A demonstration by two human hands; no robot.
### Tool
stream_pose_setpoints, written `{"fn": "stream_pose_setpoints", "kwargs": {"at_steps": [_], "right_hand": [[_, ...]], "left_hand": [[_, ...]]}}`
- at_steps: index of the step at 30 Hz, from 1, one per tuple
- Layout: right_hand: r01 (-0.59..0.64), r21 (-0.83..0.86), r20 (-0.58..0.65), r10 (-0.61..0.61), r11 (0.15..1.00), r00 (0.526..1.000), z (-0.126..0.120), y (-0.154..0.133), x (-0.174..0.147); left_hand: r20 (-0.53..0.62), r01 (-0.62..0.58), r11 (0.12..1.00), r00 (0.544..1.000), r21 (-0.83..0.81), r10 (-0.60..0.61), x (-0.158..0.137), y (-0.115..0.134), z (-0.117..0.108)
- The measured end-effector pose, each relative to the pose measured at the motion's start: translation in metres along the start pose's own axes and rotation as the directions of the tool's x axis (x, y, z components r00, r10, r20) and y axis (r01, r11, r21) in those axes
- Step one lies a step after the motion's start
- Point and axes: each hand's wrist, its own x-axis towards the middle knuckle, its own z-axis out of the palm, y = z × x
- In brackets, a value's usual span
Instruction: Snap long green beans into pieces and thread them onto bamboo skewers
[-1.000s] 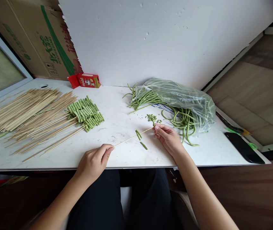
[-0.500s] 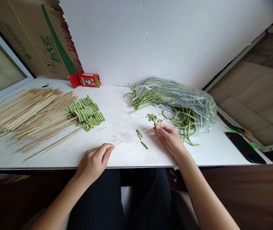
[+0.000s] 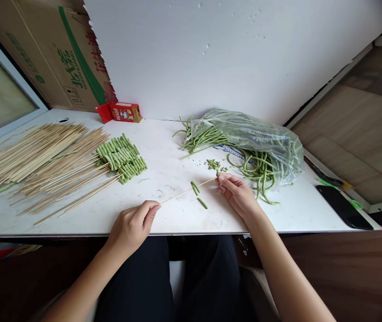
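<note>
My left hand (image 3: 133,223) pinches the near end of a thin wooden skewer (image 3: 176,196) above the table's front edge. At the skewer's far end, my right hand (image 3: 236,192) is closed on a short green bean piece (image 3: 217,173), whose tip shows above the fingers; the skewer's tip meets it there. Two more cut bean pieces (image 3: 202,203) lie under or beside the skewer, between my hands. To the left rests a stack of skewered bean pieces (image 3: 120,156), their sticks pointing left.
Loose bamboo skewers (image 3: 33,152) cover the table's left side. A clear plastic bag (image 3: 244,127) of long beans (image 3: 264,172) lies at the back right, near small bean ends (image 3: 213,164). A red packet (image 3: 123,112) stands by the wall; a black phone (image 3: 341,205) lies far right.
</note>
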Motion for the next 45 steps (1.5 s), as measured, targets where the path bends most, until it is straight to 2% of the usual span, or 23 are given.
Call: {"fn": "stream_pose_setpoints", "kwargs": {"at_steps": [30,45], "right_hand": [[-0.007,-0.096,0.023,0.009,0.995,1.0,-0.0046,-0.0018,-0.0003],[0.017,-0.062,0.033,-0.015,0.998,0.999,-0.0007,-0.0028,-0.0025]], "left_hand": [[0.015,0.023,0.998,1.0,-0.058,-0.022,-0.0001,0.0009,-0.0018],[-0.028,0.003,0.998,1.0,-0.055,-0.005,0.0009,0.0002,-0.0015]]}}
